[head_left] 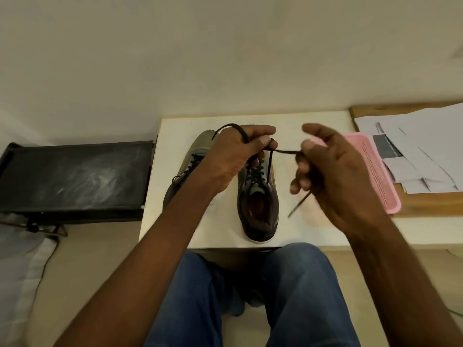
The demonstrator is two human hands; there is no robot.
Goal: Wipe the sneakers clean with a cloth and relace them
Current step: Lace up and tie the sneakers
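While the 2 sneakers [258, 196] are sitting laced on the worktop [175, 221], the left hand [233, 156] is pinching a lace loop [234, 128]. The right hand [330, 171] is gripping the other lace end [299, 204]; seemingly only tying remains.

Black lace [285, 152], pink tray [375, 171]

Under the left hand [234, 156] and its forearm, most of the olive-and-brown left sneaker [200, 144] is hidden, only its toe and some eyelets showing beside the fingers. The right hand [333, 176] is motion-blurred, so how its curled fingers hold the thin black shoelace [285, 152] is unclear. Behind those fingers the pink perforated plastic tray [375, 169] is partly covered, and the white paper sheets [423, 146] are cut off by the picture's right edge.
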